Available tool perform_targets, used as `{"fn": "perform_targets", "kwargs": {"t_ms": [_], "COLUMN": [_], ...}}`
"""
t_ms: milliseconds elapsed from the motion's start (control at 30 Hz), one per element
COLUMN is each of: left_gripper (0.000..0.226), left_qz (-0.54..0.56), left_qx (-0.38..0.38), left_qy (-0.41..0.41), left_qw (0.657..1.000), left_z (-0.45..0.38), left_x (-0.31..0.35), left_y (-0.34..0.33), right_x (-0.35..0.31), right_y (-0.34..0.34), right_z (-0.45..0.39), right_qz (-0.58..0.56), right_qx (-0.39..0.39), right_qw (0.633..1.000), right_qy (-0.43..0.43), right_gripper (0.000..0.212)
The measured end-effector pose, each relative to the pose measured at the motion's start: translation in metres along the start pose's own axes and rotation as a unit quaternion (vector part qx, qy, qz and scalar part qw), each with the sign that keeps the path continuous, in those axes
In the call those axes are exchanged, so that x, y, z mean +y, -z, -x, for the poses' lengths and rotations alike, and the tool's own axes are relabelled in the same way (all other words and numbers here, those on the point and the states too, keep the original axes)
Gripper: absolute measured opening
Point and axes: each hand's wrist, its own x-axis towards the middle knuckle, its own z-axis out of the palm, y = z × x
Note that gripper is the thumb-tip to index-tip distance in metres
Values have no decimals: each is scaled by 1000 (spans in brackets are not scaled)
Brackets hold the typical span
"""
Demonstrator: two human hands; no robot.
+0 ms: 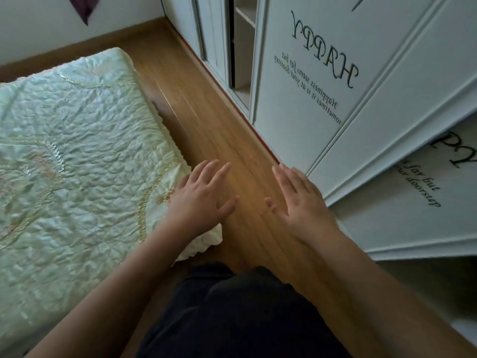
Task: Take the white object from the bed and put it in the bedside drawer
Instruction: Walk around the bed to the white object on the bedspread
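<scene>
The bed (72,140) fills the left side, covered with a pale green quilted spread. No white object and no bedside drawer show in this view. My left hand (204,197) hovers palm down over the bed's near right corner, fingers spread and holding nothing. My right hand (299,197) is stretched out palm down over the wooden floor beside the wardrobe, also spread and empty.
A strip of wooden floor (206,120) runs between the bed and a white wardrobe (387,86) with sliding doors lettered "HAPPY". One wardrobe door stands ajar at the back (240,47). My dark-clothed legs (232,311) are at the bottom.
</scene>
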Motion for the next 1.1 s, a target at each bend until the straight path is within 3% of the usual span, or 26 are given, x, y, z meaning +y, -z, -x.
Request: {"fn": "perform_targets", "kwargs": {"t_ms": [167,533,1100], "left_gripper": [75,76,79], "left_qz": [10,31,35], "left_qx": [15,72,81], "left_qy": [49,152,233], "left_qw": [999,985,968], "left_z": [-50,-183,-410], "left_x": [-22,-135,-256], "left_y": [9,48,106], "right_x": [16,-5,-17], "right_y": [8,7,31], "right_z": [-75,-288,-586], "right_qz": [-26,34,-5], "right_qx": [-3,-32,-58], "right_qw": [999,992,980], "right_qy": [34,119,190], "right_gripper": [72,69,68]}}
